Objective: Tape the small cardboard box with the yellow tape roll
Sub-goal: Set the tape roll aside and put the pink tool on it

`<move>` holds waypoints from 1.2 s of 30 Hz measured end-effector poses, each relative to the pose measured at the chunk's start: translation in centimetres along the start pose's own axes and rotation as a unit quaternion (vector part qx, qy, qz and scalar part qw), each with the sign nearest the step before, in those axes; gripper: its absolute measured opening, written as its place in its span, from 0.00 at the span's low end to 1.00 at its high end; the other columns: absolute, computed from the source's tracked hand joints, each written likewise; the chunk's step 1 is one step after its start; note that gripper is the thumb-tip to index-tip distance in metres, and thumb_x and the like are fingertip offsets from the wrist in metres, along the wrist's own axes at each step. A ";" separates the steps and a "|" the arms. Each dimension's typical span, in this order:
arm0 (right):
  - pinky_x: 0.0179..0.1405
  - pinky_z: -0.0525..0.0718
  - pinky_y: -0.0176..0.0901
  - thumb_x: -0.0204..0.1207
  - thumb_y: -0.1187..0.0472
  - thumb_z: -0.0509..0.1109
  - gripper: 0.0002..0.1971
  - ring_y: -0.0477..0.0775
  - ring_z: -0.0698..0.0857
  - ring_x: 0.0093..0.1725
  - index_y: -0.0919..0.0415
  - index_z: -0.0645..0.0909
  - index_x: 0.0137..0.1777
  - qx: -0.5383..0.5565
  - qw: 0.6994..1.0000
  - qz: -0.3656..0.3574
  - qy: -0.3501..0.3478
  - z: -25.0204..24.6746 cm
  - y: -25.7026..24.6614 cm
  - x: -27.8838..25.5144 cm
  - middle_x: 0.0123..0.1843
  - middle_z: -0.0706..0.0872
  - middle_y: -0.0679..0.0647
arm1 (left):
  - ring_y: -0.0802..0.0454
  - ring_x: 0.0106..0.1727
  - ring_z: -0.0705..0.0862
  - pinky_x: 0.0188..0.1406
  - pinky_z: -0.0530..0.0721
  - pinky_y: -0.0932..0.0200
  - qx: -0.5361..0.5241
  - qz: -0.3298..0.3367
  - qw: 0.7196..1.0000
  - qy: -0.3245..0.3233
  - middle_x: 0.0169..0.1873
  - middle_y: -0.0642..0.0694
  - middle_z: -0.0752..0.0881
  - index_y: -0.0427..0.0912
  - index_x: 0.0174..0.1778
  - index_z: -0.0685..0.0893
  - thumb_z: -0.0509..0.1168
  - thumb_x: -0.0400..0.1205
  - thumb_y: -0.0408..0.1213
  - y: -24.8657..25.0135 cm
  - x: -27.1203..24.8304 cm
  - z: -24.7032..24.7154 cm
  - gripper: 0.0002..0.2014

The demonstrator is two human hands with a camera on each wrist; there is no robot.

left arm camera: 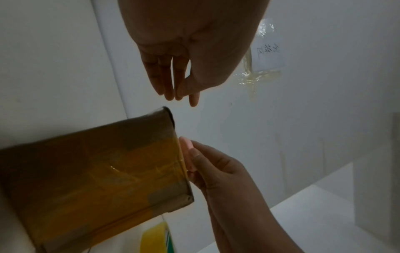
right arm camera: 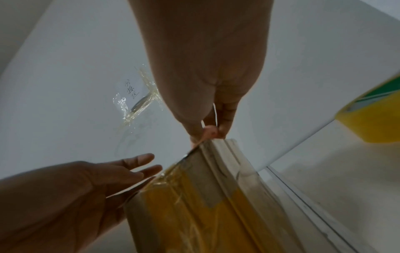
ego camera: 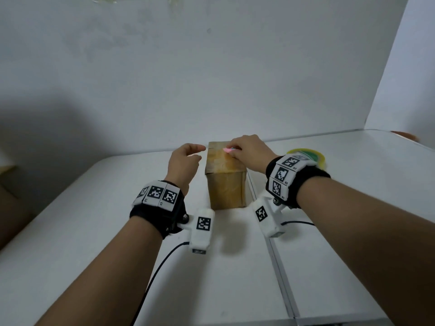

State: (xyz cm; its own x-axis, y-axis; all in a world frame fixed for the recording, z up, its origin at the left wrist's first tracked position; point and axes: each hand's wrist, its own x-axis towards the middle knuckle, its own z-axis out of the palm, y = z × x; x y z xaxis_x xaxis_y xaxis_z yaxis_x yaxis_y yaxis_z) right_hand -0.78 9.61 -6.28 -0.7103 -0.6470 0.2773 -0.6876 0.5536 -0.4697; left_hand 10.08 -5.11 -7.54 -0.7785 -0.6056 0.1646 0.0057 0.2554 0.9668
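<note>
Head view. Small cardboard box (ego camera: 226, 177) stands on the white table (ego camera: 329, 267), near the back wall, between the two hands. Its long axis runs away from the camera toward the wall, one short end face toward the camera. Yellowish tape shows across its top. Right hand (ego camera: 249, 151) is over the far part of the box top, fingers curled round a small pink object (ego camera: 227, 150); what the object is cannot be told. Left hand (ego camera: 183, 165) is just left of the box, fingers loosely bent, holding nothing, apart from the cardboard. Yellow tape roll (ego camera: 306, 155) lies flat on the table behind the right wrist, right of the box and apart from it. Both wrists carry black bands with white marker tiles.

Left wrist view. Left hand (left arm camera: 184, 51) hangs above the box corner, fingers straight and relaxed, clear of it. Box (left arm camera: 97, 171) shows a broad band of yellow tape down one face. Right hand (left arm camera: 220, 171) has its fingertips (left arm camera: 186, 145) at the box edge, with the pink object between them. The roll (left arm camera: 155, 239) shows at the bottom edge.

Right wrist view. Right hand (right arm camera: 207, 77) pinches the pink object (right arm camera: 210, 131) at the top edge of the box (right arm camera: 205, 196). Left hand (right arm camera: 75, 196) is spread open beside the box, fingertips close to the taped corner; contact cannot be told. The roll (right arm camera: 372, 119) is at the right. A paper note (right arm camera: 134, 92) is taped to the wall.
</note>
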 end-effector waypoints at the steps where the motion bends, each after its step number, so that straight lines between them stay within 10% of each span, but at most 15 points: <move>1: 0.60 0.78 0.44 0.84 0.53 0.61 0.17 0.57 0.85 0.61 0.60 0.87 0.62 0.005 1.000 0.002 0.015 -0.1 0.1 -0.1 0.61 0.89 0.56 | 0.52 0.58 0.84 0.60 0.83 0.55 0.013 0.010 1.000 0.004 0.59 0.51 0.86 0.50 0.47 0.86 0.58 0.79 0.25 0.2 0.0 0.1 0.16; 12: 0.55 0.85 0.57 0.82 0.60 0.53 0.17 0.69 0.89 0.51 0.66 0.79 0.59 0.104 0.954 0.194 0.202 -5.4 7.1 -2.6 0.56 0.89 0.65 | 0.62 0.11 0.68 0.13 0.67 0.72 0.132 0.136 0.982 -0.021 0.47 0.46 0.85 0.47 0.52 0.86 0.54 0.81 0.26 6.1 -0.1 3.3 0.17; 22: 0.58 0.77 0.47 0.80 0.63 0.62 0.13 0.65 0.82 0.62 0.65 0.82 0.60 0.046 0.945 0.247 0.210 -7.7 15.5 -5.7 0.62 0.85 0.66 | 0.49 0.50 0.80 0.54 0.83 0.53 0.018 0.085 0.983 -0.160 0.55 0.48 0.85 0.41 0.53 0.87 0.59 0.79 0.23 8.7 0.4 12.8 0.14; 36: 0.52 0.81 0.49 0.76 0.61 0.66 0.12 0.63 0.84 0.54 0.61 0.80 0.58 0.000 0.968 0.241 0.067 -5.8 17.1 -2.5 0.58 0.85 0.60 | 0.42 0.50 0.83 0.49 0.82 0.55 0.243 0.083 0.943 -0.210 0.64 0.40 0.82 0.46 0.57 0.84 0.58 0.78 0.27 6.2 2.8 18.5 0.16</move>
State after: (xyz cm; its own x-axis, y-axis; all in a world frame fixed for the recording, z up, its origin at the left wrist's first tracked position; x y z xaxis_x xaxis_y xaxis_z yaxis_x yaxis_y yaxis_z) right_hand -11.69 23.75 -10.14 -0.9618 -0.2392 0.1331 -0.2717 0.7747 -0.5710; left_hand -3.63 8.71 -4.64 -0.9728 -0.2012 0.1149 -0.0598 0.6973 0.7143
